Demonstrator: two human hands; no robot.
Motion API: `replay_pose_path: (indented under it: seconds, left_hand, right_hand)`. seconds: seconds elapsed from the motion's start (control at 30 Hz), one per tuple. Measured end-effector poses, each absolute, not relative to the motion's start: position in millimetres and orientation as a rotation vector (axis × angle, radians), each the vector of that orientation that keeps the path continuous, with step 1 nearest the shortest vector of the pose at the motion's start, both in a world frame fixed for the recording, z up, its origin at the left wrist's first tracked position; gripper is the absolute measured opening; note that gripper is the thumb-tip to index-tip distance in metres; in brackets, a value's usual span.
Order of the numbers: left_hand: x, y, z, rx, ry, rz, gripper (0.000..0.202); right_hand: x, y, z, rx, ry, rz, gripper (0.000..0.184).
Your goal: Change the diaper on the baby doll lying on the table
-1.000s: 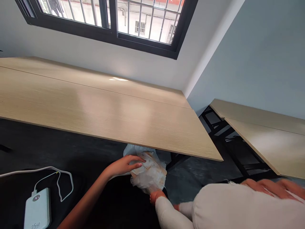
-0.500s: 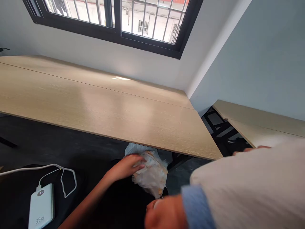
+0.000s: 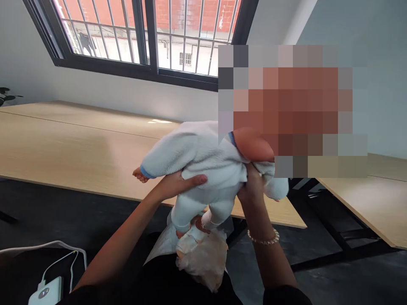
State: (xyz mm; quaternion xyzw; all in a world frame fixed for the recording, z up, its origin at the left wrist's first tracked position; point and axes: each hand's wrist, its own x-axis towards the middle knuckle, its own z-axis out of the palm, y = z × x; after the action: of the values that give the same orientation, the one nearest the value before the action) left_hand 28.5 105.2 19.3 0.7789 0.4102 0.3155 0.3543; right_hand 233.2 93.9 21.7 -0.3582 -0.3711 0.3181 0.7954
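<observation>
A baby doll in a white fleecy outfit with blue cuffs is held upright in front of me, its head blurred out at the upper right. My left hand is closed around the left side of its waist, thumb across the front. On the other side, my right hand grips its body, with the fingers partly hidden. A beaded bracelet circles my right wrist. The doll's bare feet are just above or touching a crumpled whitish plastic bag at my lap; I cannot tell which.
A long pale wooden table runs along the wall below a barred window. Another table stands at the right. A power bank with a white cable lies at the lower left.
The doll has swung from close at the lower right to upright before me. My left hand has left the plastic bag and now holds the doll. My right hand has come into view.
</observation>
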Motion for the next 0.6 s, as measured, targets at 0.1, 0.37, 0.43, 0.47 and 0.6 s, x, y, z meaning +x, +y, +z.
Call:
replay_pose_path:
  seconds: [0.1,0.37,0.43,0.47,0.6]
  left_hand:
    - [30.9,134.7,16.6,1.946,1.019,0.920,0.078]
    - [23.7,215.3,1.7,1.900,1.028,0.848,0.079]
    - [26.1,230.2,-8.3,1.880,1.143,0.836,0.083]
    - [28.0,235.8,-14.2,1.875,1.174,0.841,0.084]
    - [36.2,247.4,-38.4,1.894,1.151,0.942,0.074]
  right_hand:
    - [227.0,121.4,23.9,-0.730,-0.835,0.737,0.060]
    - [238.9,207.8,-11.3,-0.925,-1.003,0.781,0.065]
    - [242.1,221.6,-22.0,-1.033,-1.047,0.722,0.067]
    - [242.9,226.3,-26.8,-1.074,-1.064,0.694,0.067]
    - [240.4,236.4,-40.6,-1.113,-1.151,0.618,0.053]
